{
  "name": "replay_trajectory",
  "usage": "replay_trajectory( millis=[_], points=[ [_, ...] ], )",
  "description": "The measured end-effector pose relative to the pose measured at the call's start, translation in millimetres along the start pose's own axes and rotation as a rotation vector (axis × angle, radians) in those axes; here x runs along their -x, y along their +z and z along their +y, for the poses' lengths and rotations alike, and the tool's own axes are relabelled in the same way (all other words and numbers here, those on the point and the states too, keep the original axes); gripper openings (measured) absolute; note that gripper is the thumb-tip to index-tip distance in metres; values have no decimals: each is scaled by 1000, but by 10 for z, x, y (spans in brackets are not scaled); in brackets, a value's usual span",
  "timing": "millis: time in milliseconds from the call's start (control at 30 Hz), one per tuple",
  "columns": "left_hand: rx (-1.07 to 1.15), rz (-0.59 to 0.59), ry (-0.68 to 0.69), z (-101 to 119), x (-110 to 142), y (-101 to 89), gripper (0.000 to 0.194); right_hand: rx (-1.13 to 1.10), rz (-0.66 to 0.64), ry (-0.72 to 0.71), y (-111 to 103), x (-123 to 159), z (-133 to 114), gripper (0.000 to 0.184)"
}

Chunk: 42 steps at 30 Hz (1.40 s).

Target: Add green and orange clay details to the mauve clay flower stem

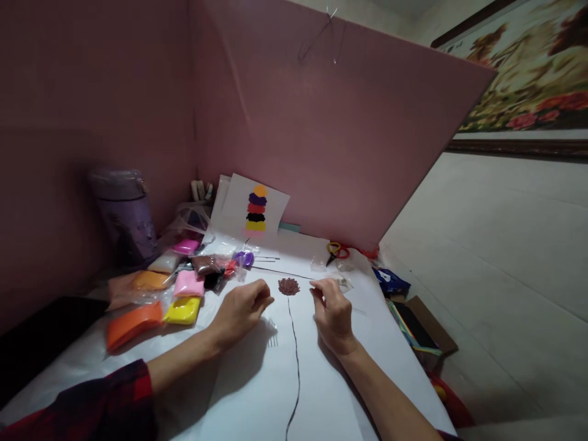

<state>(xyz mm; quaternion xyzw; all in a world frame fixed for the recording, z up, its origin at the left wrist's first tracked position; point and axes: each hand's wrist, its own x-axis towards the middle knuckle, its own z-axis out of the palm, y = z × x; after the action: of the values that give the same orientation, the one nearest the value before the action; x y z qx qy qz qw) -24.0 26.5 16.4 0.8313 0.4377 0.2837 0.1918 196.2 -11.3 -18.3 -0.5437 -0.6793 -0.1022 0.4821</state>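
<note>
A brown, fringed clay flower (289, 286) lies on white paper (257, 392) between my two hands. From it a long, thin dark strand (296, 355) runs down the sheet in a slight wave. My left hand (241, 311) hovers just left of the flower, thumb and fingers pinched; anything between the tips is too small to see. To the right, my right hand (333, 315) is curled with finger and thumb close together. A thin dark strip (280, 271) behind the flower reaches toward its fingertips; whether it is held I cannot tell. Below my left hand lies a clear comb-like piece (272, 334).
Several bags of coloured clay, orange (135, 324) and yellow (182, 310) among them, lie at left near a purple bottle (126, 214). Scissors (337, 251) rest at the back. A card with coloured blobs (234, 199) leans against the pink panel (321, 135).
</note>
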Motion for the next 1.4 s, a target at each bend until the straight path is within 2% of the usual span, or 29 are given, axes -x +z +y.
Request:
replay_trajectory(
  millis=[100, 233, 333, 533, 667, 833, 1400],
  points=[
    [-164, 72, -76, -147, -157, -312, 16, -19, -40, -90, 10, 15, -10, 19],
    [-378, 152, -272, -334, -243, -831, 22, -15, -27, -135, 8, 13, 25, 17],
    [-478, 132, -358, -381, -219, -1035, 28, -5, -14, -145, 9, 15, 38, 16],
    [-558, 51, -457, -399, -209, -1123, 29, 5, 10, -144, 26, 34, 62, 14],
    [-595, 93, -549, -499, -183, -1336, 38, -8, 19, -161, 41, 31, 87, 12],
    [-602, 93, -667, -623, -149, -1518, 33, -26, 15, -189, 70, 29, 112, 11],
    [-568, 31, -702, -757, -173, -1513, 32, -93, -45, -186, 114, 55, 162, 12]
  ],
)
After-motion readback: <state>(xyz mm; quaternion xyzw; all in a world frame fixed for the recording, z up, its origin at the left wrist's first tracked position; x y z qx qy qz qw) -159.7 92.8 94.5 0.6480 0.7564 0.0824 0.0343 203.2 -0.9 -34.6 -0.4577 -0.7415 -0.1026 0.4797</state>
